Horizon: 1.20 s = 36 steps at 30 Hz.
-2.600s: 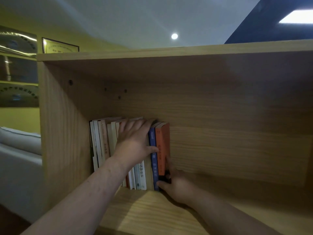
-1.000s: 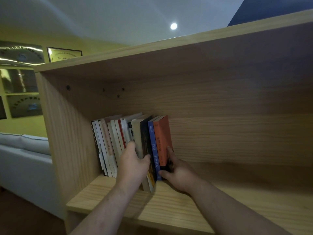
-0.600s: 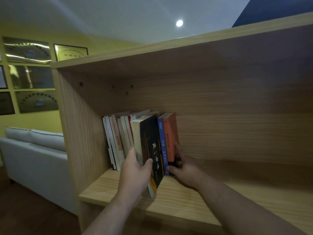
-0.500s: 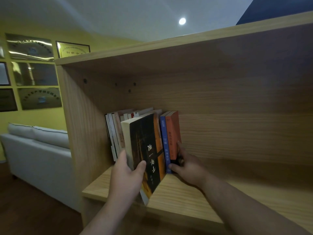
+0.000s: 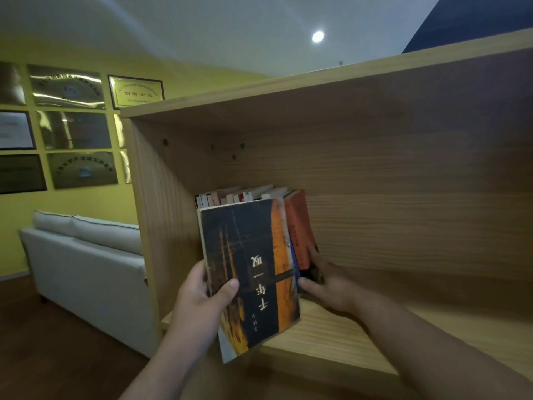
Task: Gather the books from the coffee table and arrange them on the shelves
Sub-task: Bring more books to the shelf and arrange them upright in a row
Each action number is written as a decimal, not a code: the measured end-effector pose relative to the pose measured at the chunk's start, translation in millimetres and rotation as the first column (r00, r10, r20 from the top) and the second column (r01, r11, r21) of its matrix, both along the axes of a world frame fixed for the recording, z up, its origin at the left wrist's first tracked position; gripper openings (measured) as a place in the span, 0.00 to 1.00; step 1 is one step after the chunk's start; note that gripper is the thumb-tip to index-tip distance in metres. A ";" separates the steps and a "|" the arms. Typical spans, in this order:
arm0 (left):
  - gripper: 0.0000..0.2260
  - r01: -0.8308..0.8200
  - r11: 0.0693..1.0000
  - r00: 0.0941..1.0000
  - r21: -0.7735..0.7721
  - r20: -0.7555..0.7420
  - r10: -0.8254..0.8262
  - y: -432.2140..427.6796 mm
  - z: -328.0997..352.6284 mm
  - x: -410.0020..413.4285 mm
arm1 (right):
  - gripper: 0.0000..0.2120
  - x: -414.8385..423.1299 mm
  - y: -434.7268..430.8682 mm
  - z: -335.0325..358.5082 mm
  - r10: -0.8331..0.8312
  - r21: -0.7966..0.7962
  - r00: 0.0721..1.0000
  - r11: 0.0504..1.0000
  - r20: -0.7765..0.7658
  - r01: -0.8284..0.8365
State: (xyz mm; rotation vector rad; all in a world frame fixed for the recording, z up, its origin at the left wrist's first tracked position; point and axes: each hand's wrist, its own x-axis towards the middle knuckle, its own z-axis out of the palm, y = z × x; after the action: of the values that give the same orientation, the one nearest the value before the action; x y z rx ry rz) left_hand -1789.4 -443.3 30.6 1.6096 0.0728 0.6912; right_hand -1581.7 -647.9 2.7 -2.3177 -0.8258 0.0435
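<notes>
The left hand (image 5: 202,301) grips a dark book with an orange band (image 5: 251,272) by its lower left edge, thumb across the cover and fingers behind. The book is now wholly clear of the row where it stood half a second ago with only its spine showing. Its front cover faces the camera and its title reads upside down, which suggests the person has pulled it out to turn it before sliding it back. The sorting on the shelves therefore looks near its end rather than finished. The book hangs tilted in front of the shelf board (image 5: 331,336), its lower corner out past the front edge. Just to its right, the right hand (image 5: 331,284) still braces the end of the row. Its straight fingers press flat on the cover of the orange book (image 5: 300,226) and its thumb lies at the foot of the spines, so the gap left behind does not let the books topple. Behind the held book, the tops of the remaining upright books (image 5: 230,196) show against the left wall of the wooden bookcase (image 5: 161,212). Farther off stand a pale sofa (image 5: 86,261) and framed plaques (image 5: 135,90) on a yellow wall.
</notes>
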 end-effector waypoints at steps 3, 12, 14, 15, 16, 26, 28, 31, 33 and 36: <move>0.10 0.091 0.995 0.996 -0.034 -0.023 -0.091 -5.4 9.7 -0.8 | 0.31 -20.1 -9.6 13.7 -0.021 0.239 0.997 0.970 -0.079 0.040; 0.17 0.336 0.942 0.940 0.019 -0.077 -0.333 -36.0 50.1 4.4 | 0.37 -80.1 -78.4 125.2 0.245 0.672 0.944 0.740 -0.222 -0.034; 0.20 0.388 0.920 0.918 0.051 -0.115 -0.380 -47.7 58.0 2.3 | 0.24 -81.8 -88.0 122.2 0.255 0.692 0.933 0.722 -0.252 -0.010; 0.22 0.413 0.909 0.906 0.054 -0.129 -0.404 -51.8 59.7 1.6 | 0.19 -82.9 -90.9 119.1 0.253 0.724 0.930 0.689 -0.266 0.020; 0.24 0.436 0.900 0.894 0.015 -0.119 -0.431 -54.7 60.0 0.1 | 0.14 -86.2 -93.8 116.1 0.256 0.765 0.922 0.641 -0.290 0.063; 0.25 0.361 0.826 0.923 -0.434 0.042 -0.382 -118.4 28.4 -5.2 | 0.09 -99.0 -96.0 58.8 0.368 0.801 0.726 0.096 -0.581 0.591; 0.19 0.246 0.904 0.967 -0.349 0.028 -0.253 -123.3 41.2 3.7 | 0.12 -102.3 -92.5 46.0 0.342 0.745 0.665 0.230 -0.664 0.626; 0.14 0.157 0.964 0.987 -0.215 -0.008 -0.162 -117.1 64.9 9.3 | 0.26 -96.6 -87.3 28.0 -0.179 0.557 0.811 0.644 -0.557 0.524; 0.11 0.120 0.986 0.992 -0.113 -0.033 -0.125 -114.4 77.6 16.6 | 0.35 -93.2 -86.4 23.2 -0.391 0.320 0.920 0.867 -0.038 0.381; 0.09 0.125 0.992 0.987 -0.026 -0.100 -0.127 -117.5 91.4 32.1 | 0.48 -94.9 -75.1 22.8 -0.124 0.099 0.986 0.989 0.112 0.113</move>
State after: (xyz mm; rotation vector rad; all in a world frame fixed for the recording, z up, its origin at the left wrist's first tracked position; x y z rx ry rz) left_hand -1757.3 -560.8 122.0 1.6151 0.0513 0.5102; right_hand -1676.7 -722.9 25.5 -2.2937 -0.7298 -0.1817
